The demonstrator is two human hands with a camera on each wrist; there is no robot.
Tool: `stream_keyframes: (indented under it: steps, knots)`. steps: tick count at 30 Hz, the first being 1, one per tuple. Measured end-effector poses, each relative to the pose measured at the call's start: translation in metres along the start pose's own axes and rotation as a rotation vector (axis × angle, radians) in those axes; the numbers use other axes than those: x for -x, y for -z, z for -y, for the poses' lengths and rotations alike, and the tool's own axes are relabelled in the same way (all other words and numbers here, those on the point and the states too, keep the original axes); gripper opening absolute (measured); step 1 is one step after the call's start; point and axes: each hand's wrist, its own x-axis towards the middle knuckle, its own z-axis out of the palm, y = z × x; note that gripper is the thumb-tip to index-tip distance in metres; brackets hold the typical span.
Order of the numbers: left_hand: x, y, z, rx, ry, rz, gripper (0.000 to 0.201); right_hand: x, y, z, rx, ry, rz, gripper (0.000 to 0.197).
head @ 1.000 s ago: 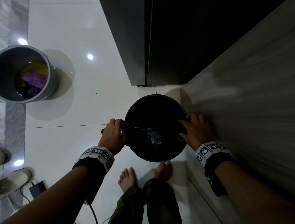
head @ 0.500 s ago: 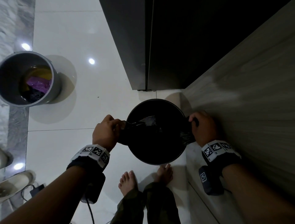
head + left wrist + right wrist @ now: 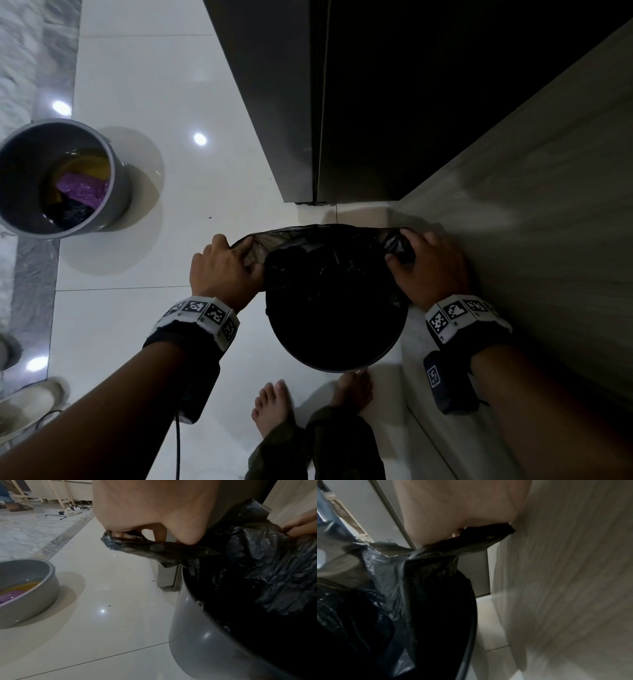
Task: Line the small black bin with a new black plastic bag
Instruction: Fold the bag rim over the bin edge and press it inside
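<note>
Both hands' grip pinches the black plastic bag [image 3: 329,270]: left hand [image 3: 224,270], right hand [image 3: 430,270]. Bag sits inside small black bin [image 3: 334,363]; rim folding remains.

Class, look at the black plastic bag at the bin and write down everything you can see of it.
The black plastic bag is thin, crinkled and glossy, slightly see-through where stretched. Its mouth is pulled wide over the far side of the bin. The left hand grips one edge, the right hand the other. The rest hangs crumpled inside the bin. It is not yet folded over the near rim.
</note>
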Motion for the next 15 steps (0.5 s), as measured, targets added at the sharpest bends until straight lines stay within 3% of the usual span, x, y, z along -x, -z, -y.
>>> stream_keyframes:
  steps: [8, 15]
  knots:
    - [-0.023, -0.009, 0.003, -0.036, 0.009, 0.200, 0.086, -0.027, -0.008, -0.002, 0.025, -0.068, 0.133, 0.074]
    - [-0.035, -0.007, 0.000, 0.176, 0.128, 0.241, 0.072, -0.040, -0.014, 0.006, -0.007, -0.148, 0.203, 0.067]
